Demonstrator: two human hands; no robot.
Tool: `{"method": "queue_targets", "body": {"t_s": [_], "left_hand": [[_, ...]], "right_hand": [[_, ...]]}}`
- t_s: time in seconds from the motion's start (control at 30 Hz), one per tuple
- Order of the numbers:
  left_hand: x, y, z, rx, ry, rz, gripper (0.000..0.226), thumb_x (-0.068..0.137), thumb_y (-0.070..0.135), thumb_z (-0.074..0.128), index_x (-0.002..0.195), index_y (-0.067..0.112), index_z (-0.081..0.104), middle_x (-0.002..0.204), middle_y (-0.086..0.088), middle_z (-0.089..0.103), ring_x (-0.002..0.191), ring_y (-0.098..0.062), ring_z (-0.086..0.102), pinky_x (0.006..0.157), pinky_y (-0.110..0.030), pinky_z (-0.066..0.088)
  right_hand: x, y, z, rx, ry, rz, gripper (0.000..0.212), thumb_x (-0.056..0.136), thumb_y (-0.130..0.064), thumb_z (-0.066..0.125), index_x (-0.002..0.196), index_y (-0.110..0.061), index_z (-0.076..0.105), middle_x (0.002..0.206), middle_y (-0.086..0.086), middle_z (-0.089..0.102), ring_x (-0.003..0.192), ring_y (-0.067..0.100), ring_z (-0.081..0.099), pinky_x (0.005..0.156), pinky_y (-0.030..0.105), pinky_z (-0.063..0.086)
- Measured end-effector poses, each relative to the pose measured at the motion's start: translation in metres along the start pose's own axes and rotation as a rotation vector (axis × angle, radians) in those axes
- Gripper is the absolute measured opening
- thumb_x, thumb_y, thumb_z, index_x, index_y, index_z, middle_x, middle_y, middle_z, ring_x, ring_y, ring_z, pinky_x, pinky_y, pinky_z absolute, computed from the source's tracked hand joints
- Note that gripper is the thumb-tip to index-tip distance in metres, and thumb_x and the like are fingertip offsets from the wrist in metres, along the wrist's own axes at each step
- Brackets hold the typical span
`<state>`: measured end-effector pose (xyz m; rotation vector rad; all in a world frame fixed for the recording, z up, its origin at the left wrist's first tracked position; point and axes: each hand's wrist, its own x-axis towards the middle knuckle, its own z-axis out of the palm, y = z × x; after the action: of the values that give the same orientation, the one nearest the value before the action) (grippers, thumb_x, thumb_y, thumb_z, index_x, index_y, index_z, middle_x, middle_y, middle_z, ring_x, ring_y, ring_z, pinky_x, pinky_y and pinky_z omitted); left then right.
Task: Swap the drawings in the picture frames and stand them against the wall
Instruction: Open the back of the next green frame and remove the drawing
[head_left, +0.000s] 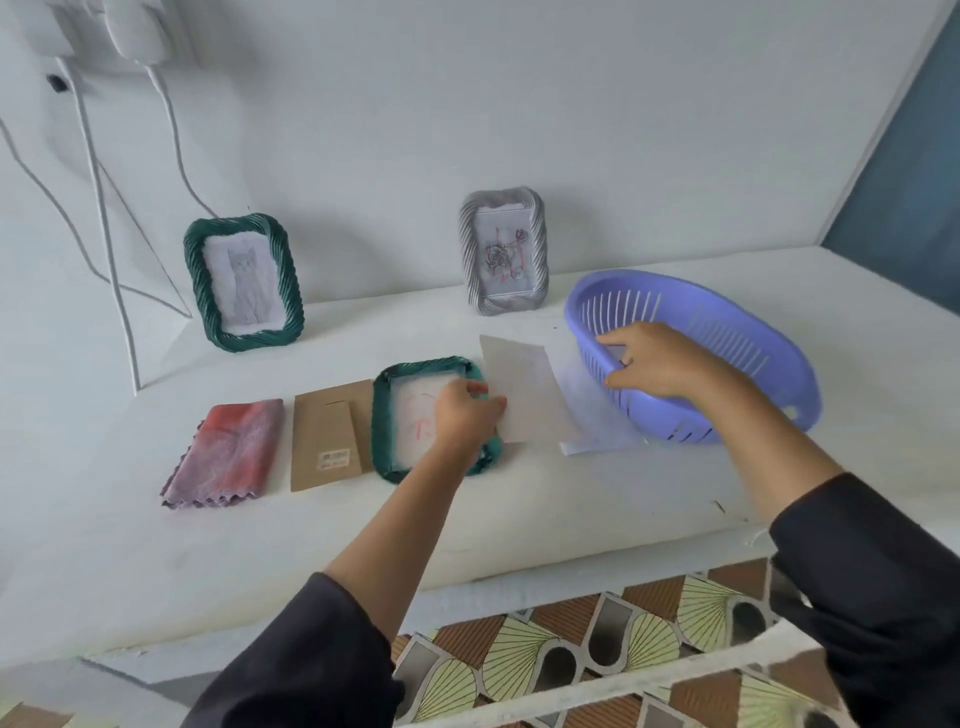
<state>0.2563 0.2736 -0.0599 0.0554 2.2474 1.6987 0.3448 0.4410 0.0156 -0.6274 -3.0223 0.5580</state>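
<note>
A green frame (243, 280) with a cat drawing leans on the wall at the left. A grey frame (503, 252) with a rose drawing leans on the wall further right. A second green frame (384, 415) lies flat on the table with a faint red drawing inside. My left hand (467, 415) is over that frame and pinches the edge of a blank-looking sheet of paper (530, 395), lifted beside it. My right hand (660, 361) grips the near rim of a purple basket (727, 332). A brown cardboard frame backing (327, 436) lies left of the flat frame.
A red and purple cloth (228, 452) lies at the left of the white table (260, 545). Another white sheet (592, 436) lies under the basket's near edge. White cables (104, 234) hang down the wall at the left. A patterned floor shows below the table's edge.
</note>
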Motion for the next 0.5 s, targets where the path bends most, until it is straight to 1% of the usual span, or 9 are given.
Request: {"method": "queue_targets", "body": {"t_s": [0.07, 0.1, 0.13, 0.2, 0.23, 0.3, 0.37, 0.43, 0.5], "left_hand": [[0.0, 0.002, 0.018, 0.025, -0.019, -0.005, 0.02, 0.082, 0.002, 0.061, 0.1, 0.008, 0.055, 0.077, -0.01, 0.059, 0.053, -0.018, 0.05, 0.058, -0.03, 0.05], [-0.001, 0.004, 0.026, 0.032, -0.029, -0.01, 0.018, 0.081, 0.002, 0.061, 0.097, 0.008, 0.054, 0.072, -0.008, 0.058, 0.051, -0.017, 0.05, 0.055, -0.028, 0.049], [-0.001, 0.004, 0.035, 0.035, -0.036, -0.015, 0.017, 0.081, 0.002, 0.061, 0.096, 0.007, 0.054, 0.072, -0.008, 0.058, 0.052, -0.018, 0.051, 0.058, -0.031, 0.052], [0.001, 0.004, 0.05, 0.031, -0.038, -0.034, 0.017, 0.08, 0.002, 0.062, 0.095, 0.006, 0.054, 0.083, -0.012, 0.06, 0.06, -0.023, 0.057, 0.073, -0.039, 0.058], [0.001, 0.004, 0.056, 0.024, -0.037, -0.041, 0.017, 0.08, 0.002, 0.061, 0.093, 0.006, 0.053, 0.087, -0.013, 0.06, 0.065, -0.025, 0.059, 0.079, -0.042, 0.058], [0.002, 0.003, 0.066, 0.024, -0.031, -0.045, 0.016, 0.079, 0.002, 0.061, 0.091, 0.006, 0.052, 0.09, -0.014, 0.06, 0.072, -0.027, 0.06, 0.081, -0.044, 0.057], [0.003, 0.002, 0.072, 0.049, -0.026, -0.041, 0.015, 0.079, 0.003, 0.06, 0.09, 0.007, 0.052, 0.089, -0.013, 0.061, 0.073, -0.027, 0.061, 0.074, -0.039, 0.058], [0.002, 0.001, 0.075, 0.093, -0.026, -0.04, 0.014, 0.079, 0.004, 0.06, 0.089, 0.009, 0.052, 0.087, -0.012, 0.062, 0.071, -0.026, 0.059, 0.059, -0.029, 0.05], [0.003, 0.0, 0.077, 0.134, -0.022, -0.031, 0.011, 0.078, 0.004, 0.061, 0.08, 0.011, 0.052, 0.085, -0.012, 0.062, 0.071, -0.024, 0.058, 0.056, -0.025, 0.045]], "right_hand": [[0.001, 0.006, -0.009, 0.046, -0.028, -0.023, 0.057, 0.081, -0.014, 0.064, 0.135, -0.011, 0.045, 0.125, 0.014, 0.059, 0.116, 0.028, 0.055, 0.095, 0.035, 0.043], [0.002, 0.009, -0.013, 0.074, -0.042, -0.04, 0.059, 0.081, -0.015, 0.064, 0.137, -0.012, 0.043, 0.127, 0.013, 0.058, 0.117, 0.026, 0.054, 0.095, 0.033, 0.041], [0.003, 0.012, -0.016, 0.102, -0.053, -0.056, 0.06, 0.081, -0.015, 0.065, 0.137, -0.013, 0.043, 0.126, 0.013, 0.059, 0.116, 0.025, 0.055, 0.093, 0.031, 0.041], [0.004, 0.017, -0.019, 0.14, -0.059, -0.075, 0.061, 0.081, -0.016, 0.065, 0.137, -0.014, 0.043, 0.123, 0.012, 0.06, 0.112, 0.024, 0.056, 0.091, 0.03, 0.041], [0.004, 0.019, -0.02, 0.149, -0.057, -0.08, 0.06, 0.081, -0.017, 0.066, 0.137, -0.013, 0.044, 0.122, 0.012, 0.061, 0.111, 0.024, 0.057, 0.092, 0.031, 0.042], [0.005, 0.023, -0.019, 0.152, -0.047, -0.08, 0.058, 0.08, -0.018, 0.065, 0.134, -0.007, 0.047, 0.117, 0.015, 0.063, 0.106, 0.026, 0.06, 0.093, 0.036, 0.044], [0.008, 0.026, -0.016, 0.16, -0.035, -0.094, 0.054, 0.078, -0.017, 0.065, 0.125, 0.005, 0.049, 0.11, 0.026, 0.064, 0.09, 0.025, 0.062, 0.089, 0.042, 0.047], [0.009, 0.026, -0.013, 0.171, -0.037, -0.101, 0.052, 0.077, -0.017, 0.065, 0.118, 0.011, 0.049, 0.101, 0.032, 0.063, 0.071, 0.025, 0.054, 0.073, 0.039, 0.046], [0.01, 0.026, -0.011, 0.175, -0.033, -0.116, 0.05, 0.078, -0.017, 0.064, 0.117, 0.012, 0.05, 0.087, 0.032, 0.061, 0.068, 0.028, 0.05, 0.066, 0.035, 0.04]]}}
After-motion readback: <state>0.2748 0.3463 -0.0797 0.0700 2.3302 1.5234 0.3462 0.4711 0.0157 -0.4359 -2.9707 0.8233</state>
